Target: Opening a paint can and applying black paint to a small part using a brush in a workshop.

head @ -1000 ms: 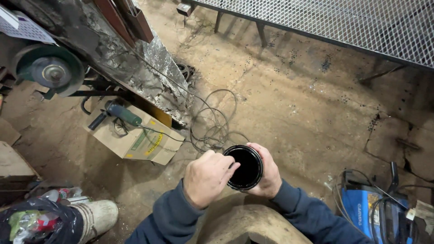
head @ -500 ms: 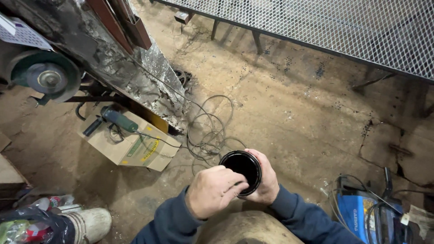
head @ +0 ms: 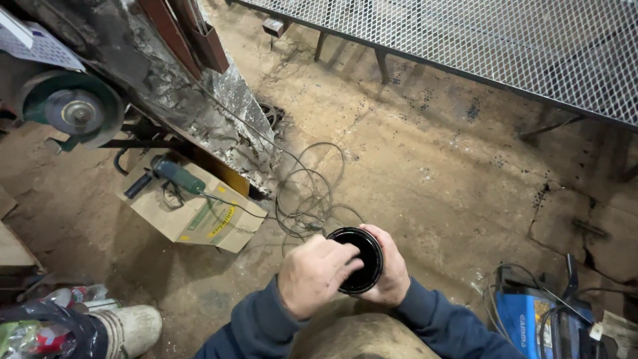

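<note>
A round black can (head: 362, 256) with a glossy dark inside sits in front of me at the lower middle of the head view. My right hand (head: 392, 271) wraps around its right side and holds it. My left hand (head: 316, 274) lies over the can's left rim, fingers curled onto the edge. Both arms wear dark blue sleeves. Below the hands is a tan rounded surface (head: 362, 336), apparently my knee.
A cardboard box (head: 193, 216) with a green angle grinder (head: 174, 174) on top stands left. Coiled cable (head: 312, 196) lies on the dirt floor. A metal mesh table (head: 505, 46) fills the top right. A blue machine (head: 531, 319) sits lower right, a bench grinder (head: 70, 113) upper left.
The view has shifted slightly. The can and both hands sit a little lower and more to the right, with my left hand now further over the rim.
</note>
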